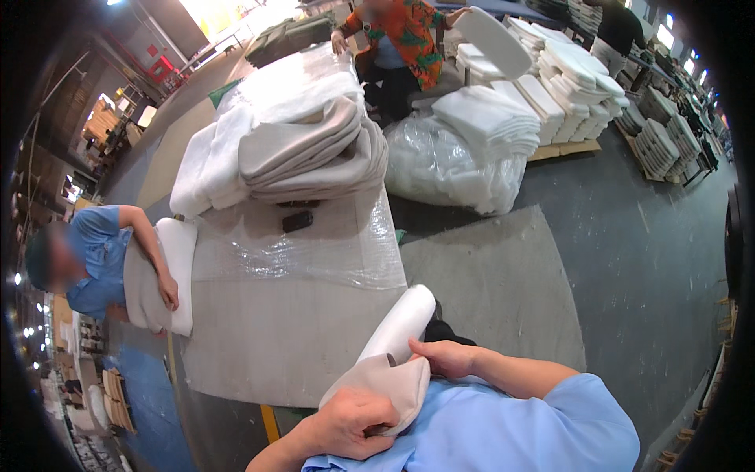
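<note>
Nearest, a person in a light blue shirt [511, 433] works at the near edge of a table, seen from above. The left hand [358, 421] is curled closed on a beige fabric cover [407, 388], gripping its near side. The right hand [444, 358] is partly curled at the cover's other side, thumb extended; some of its fingers are hidden, so whether it has closed on the cloth cannot be told. The cover lies at the table's near edge, around the lower end of a rolled white pad [401, 318], whose other end sticks out bare and points away from the person.

Beyond is the bare grey tabletop [259, 346]. At the left side, a co-worker in a blue shirt [102, 244] rests an arm over another beige cover [145, 287] and a white pad [179, 259].

Farther along the table, clear plastic [338, 256] lies under a small black object [297, 221] and a pile of folded beige covers [303, 149], with white pads [208, 161] beside it.

At the far end, a person in an orange patterned shirt [417, 39] holds a pale flat panel [494, 43], near tall stacks of white pads [570, 67].
</note>
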The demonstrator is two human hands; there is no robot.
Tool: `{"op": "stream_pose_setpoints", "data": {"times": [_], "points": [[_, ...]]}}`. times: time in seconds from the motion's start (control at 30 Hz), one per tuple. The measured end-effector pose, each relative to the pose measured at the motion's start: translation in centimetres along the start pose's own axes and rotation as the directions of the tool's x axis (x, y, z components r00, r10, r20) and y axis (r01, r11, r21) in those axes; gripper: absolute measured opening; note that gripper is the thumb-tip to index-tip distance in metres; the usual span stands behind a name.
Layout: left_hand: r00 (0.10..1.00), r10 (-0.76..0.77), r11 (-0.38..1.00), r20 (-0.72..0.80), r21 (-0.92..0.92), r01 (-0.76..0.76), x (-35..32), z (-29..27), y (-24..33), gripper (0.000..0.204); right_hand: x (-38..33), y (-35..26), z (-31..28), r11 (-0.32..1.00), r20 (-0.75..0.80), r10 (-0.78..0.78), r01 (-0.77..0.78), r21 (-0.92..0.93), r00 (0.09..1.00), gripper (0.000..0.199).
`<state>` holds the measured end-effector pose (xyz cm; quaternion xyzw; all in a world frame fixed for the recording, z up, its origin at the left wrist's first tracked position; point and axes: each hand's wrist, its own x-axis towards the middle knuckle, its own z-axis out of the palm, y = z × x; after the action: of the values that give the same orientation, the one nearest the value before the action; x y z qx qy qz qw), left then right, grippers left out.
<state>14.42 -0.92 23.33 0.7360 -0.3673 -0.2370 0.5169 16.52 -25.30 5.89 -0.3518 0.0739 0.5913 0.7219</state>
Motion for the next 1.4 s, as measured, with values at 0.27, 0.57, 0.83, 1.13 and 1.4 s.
{"op": "stream_pose_setpoints", "data": {"times": [0.27,0.57,0.83,1.13,1.4], "points": [[0.979,-0.101,0.948,0.179,-0.281,0.149,0.6,-0.1,0.1,0.014,0.9,-3.5,1.1,0.988,0.386,0.021,0.041,-0.152,0.922,0.068],[0.888,-0.446,0.884,0.113,-0.099,0.457,0.1,-4.0,-8.5,0.046,-0.1,-5.5,3.3,0.860,0.458,-0.053,0.273,-0.430,0.887,0.046],[0.892,-0.435,0.898,0.124,0.123,0.421,0.1,-5.9,-10.1,0.036,-0.2,-5.0,3.5,0.747,0.345,-0.237,0.397,-0.534,0.908,0.040],[0.922,-0.359,0.923,-0.142,-0.197,0.329,1.3,-5.4,-11.4,0.010,-1.2,-3.3,0.2,0.947,0.357,-0.260,0.164,0.277,0.897,0.054],[0.926,-0.378,0.765,0.002,-0.563,0.314,2.7,-4.8,-13.8,0.028,0.1,-1.7,-1.1,0.954,0.282,-0.246,0.179,0.242,0.927,0.040]]}}
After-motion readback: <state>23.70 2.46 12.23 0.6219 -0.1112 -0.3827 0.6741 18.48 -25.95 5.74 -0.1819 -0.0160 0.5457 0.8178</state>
